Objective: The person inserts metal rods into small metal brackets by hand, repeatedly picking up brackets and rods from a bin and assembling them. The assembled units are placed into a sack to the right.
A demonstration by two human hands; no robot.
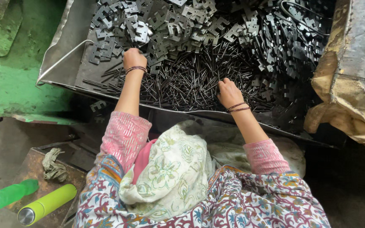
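I see left hand [134,58] closed at the edge of the stamped metal plates [161,23]; right hand [229,93] fingers down in the thin dark rods [186,80], grip unclear. Both in the metal tray [64,46].

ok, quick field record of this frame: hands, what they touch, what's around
left hand: fist-like, on the flat metal pieces at the pile's edge
right hand: fingers down among the thin metal rods
grip: cannot tell for either hand
container: metal tray holding both piles
right side: worn sack
lower left: green bottle, lime flask, rag
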